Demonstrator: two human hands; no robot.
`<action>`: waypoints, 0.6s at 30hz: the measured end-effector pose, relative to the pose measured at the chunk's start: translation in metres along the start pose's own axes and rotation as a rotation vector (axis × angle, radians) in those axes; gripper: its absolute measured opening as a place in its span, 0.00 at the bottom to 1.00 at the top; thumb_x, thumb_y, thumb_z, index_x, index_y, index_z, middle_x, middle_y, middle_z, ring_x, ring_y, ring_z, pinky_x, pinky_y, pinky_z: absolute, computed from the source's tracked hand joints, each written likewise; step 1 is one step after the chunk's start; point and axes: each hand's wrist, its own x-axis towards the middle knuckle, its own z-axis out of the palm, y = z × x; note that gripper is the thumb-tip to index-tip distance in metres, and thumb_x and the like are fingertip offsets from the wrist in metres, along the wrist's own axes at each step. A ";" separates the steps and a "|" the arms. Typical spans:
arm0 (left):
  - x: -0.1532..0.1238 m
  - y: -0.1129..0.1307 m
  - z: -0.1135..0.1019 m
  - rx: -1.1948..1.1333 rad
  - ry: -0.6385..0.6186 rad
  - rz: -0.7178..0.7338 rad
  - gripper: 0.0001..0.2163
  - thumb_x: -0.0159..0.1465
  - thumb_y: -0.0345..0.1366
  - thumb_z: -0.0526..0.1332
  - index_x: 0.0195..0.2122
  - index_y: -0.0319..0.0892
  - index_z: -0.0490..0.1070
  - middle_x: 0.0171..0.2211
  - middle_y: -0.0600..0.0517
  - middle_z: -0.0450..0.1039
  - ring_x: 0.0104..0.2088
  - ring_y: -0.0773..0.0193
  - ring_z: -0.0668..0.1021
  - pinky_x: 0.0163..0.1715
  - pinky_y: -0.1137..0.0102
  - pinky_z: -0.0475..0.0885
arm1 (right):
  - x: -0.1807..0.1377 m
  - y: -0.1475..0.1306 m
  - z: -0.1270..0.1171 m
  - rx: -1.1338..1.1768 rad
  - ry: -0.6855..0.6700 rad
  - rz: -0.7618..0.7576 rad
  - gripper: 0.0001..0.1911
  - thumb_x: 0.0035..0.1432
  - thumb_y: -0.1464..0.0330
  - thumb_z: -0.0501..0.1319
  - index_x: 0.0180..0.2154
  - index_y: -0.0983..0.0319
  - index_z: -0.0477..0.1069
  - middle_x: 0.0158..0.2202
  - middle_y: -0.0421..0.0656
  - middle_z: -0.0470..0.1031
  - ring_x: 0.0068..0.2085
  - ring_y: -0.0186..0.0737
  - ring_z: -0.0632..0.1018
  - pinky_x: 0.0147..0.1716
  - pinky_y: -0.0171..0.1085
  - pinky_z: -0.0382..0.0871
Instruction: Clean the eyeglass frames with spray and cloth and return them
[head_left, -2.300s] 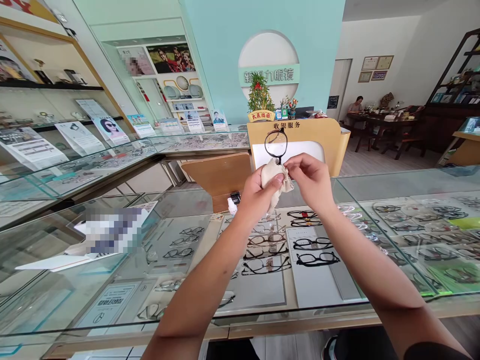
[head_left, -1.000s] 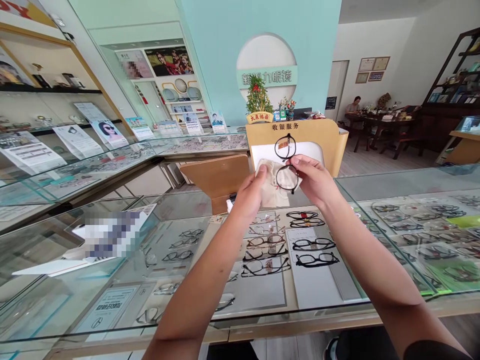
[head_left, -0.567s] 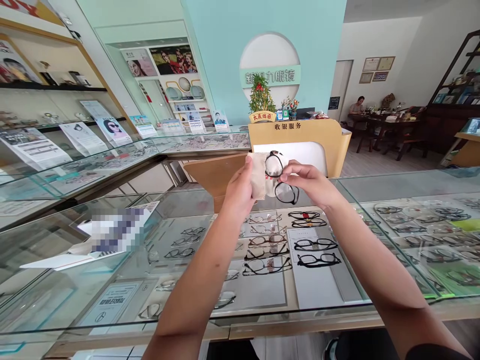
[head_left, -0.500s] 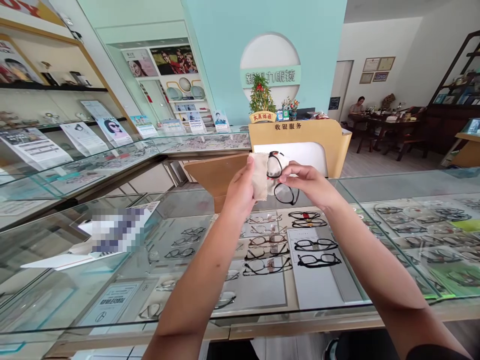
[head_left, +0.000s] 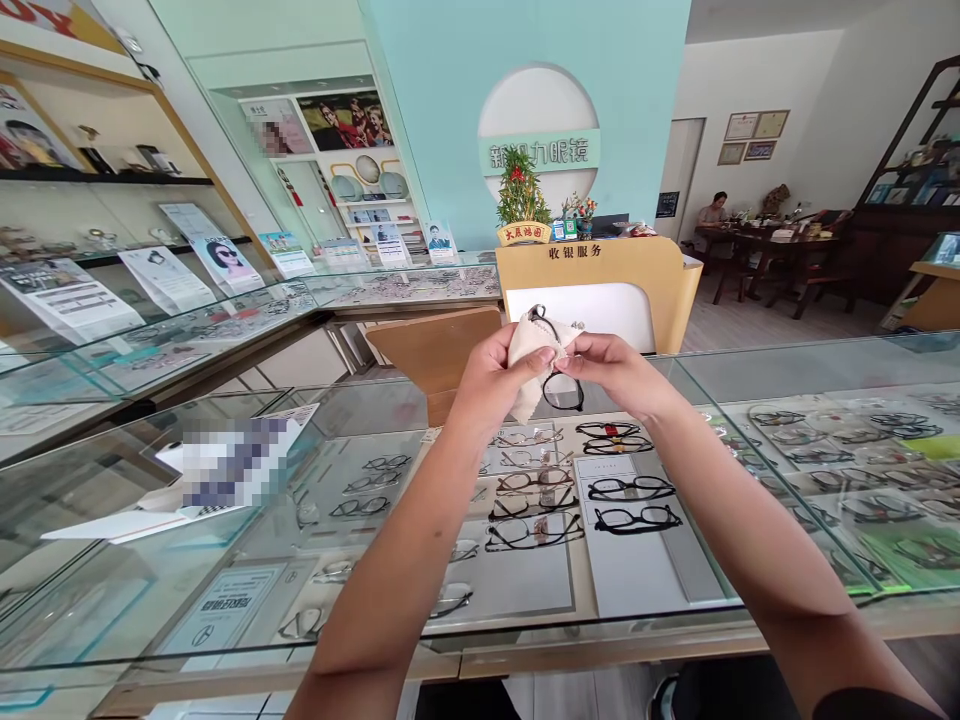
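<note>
Above the glass counter, my two hands meet around a pair of dark-rimmed eyeglasses [head_left: 564, 393]. My left hand [head_left: 495, 372] is closed on a cream cleaning cloth [head_left: 527, 398], its thumb pressing the cloth over the upper lens. That lens is mostly covered; the lower lens hangs free below the fingers. My right hand [head_left: 611, 370] pinches the eyeglasses near the middle of the frame, close to my left thumb. Below, inside the case, several eyeglass frames [head_left: 532, 532] lie in rows.
The glass display counter [head_left: 360, 640] stretches across the front. On its left lies a white leaflet [head_left: 112, 522], partly blurred. Behind it are a brown board [head_left: 439, 350] and a yellow cashier desk [head_left: 679, 290]. A person [head_left: 712, 212] sits at a dark table at the far right.
My left hand has folded the cloth over the upper lens, with its thumb now across it. My right hand has drawn in closer to the left, and the eyeglasses have shifted slightly.
</note>
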 end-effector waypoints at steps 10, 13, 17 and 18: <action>-0.007 -0.002 0.007 0.040 0.074 0.187 0.20 0.61 0.55 0.78 0.39 0.43 0.84 0.33 0.52 0.81 0.30 0.67 0.76 0.33 0.72 0.73 | -0.005 0.000 -0.005 -0.042 -0.177 -0.035 0.12 0.61 0.55 0.78 0.41 0.55 0.89 0.38 0.39 0.85 0.39 0.38 0.77 0.46 0.42 0.72; -0.009 0.002 0.005 0.035 0.083 0.216 0.20 0.63 0.56 0.77 0.37 0.43 0.84 0.31 0.53 0.79 0.29 0.68 0.76 0.31 0.73 0.73 | -0.006 -0.003 -0.005 -0.045 -0.171 -0.083 0.09 0.61 0.58 0.78 0.42 0.53 0.90 0.38 0.40 0.86 0.39 0.38 0.79 0.45 0.42 0.73; -0.009 0.007 0.002 0.028 0.055 0.158 0.23 0.62 0.59 0.76 0.33 0.43 0.80 0.27 0.54 0.75 0.24 0.68 0.74 0.25 0.72 0.73 | -0.007 -0.006 -0.005 -0.030 -0.163 -0.086 0.08 0.60 0.57 0.79 0.40 0.51 0.91 0.39 0.41 0.88 0.40 0.40 0.81 0.46 0.43 0.76; -0.010 0.008 0.001 0.023 0.032 0.139 0.23 0.62 0.59 0.76 0.32 0.43 0.79 0.26 0.54 0.74 0.23 0.68 0.74 0.25 0.71 0.73 | -0.006 -0.006 -0.005 -0.028 -0.168 -0.086 0.08 0.60 0.57 0.79 0.40 0.51 0.91 0.39 0.41 0.89 0.41 0.41 0.82 0.47 0.44 0.77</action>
